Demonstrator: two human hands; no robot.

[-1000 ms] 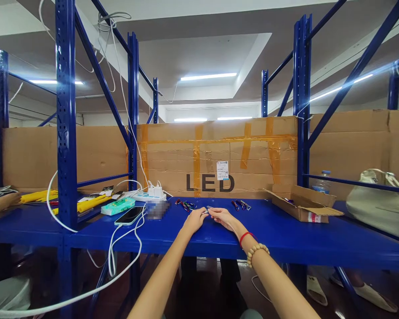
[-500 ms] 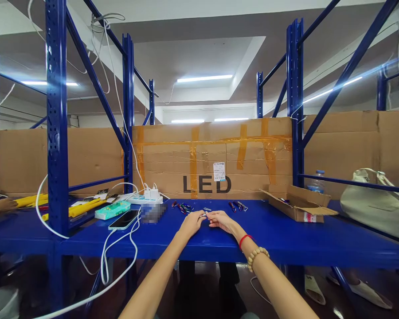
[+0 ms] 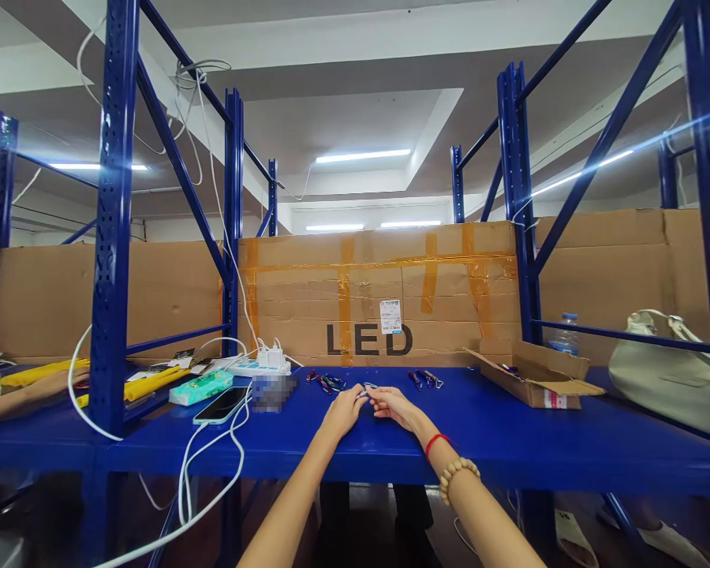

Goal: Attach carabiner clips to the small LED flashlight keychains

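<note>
My left hand [image 3: 345, 409] and my right hand [image 3: 394, 405] meet over the blue shelf top [image 3: 509, 446]. Their fingertips pinch a small metal piece [image 3: 364, 392] between them; it is too small to identify. My right wrist wears a red string and a wooden bead bracelet [image 3: 457, 476]. Just beyond the hands lie two small heaps of coloured clip-like items, one on the left [image 3: 324, 381] and one on the right [image 3: 424, 379].
A taped cardboard box marked LED [image 3: 379, 296] stands behind. A phone [image 3: 222, 404] on a white cable, a tissue pack [image 3: 200, 387] and a power strip [image 3: 259, 364] lie left. An open cardboard box [image 3: 532, 372], a bottle [image 3: 564, 338] and a cream bag [image 3: 666, 380] sit right. Another person's forearm [image 3: 24, 392] rests far left.
The view has tilted slightly, so everything sits lower in the picture. My hands stay together on the small piece with little movement.
</note>
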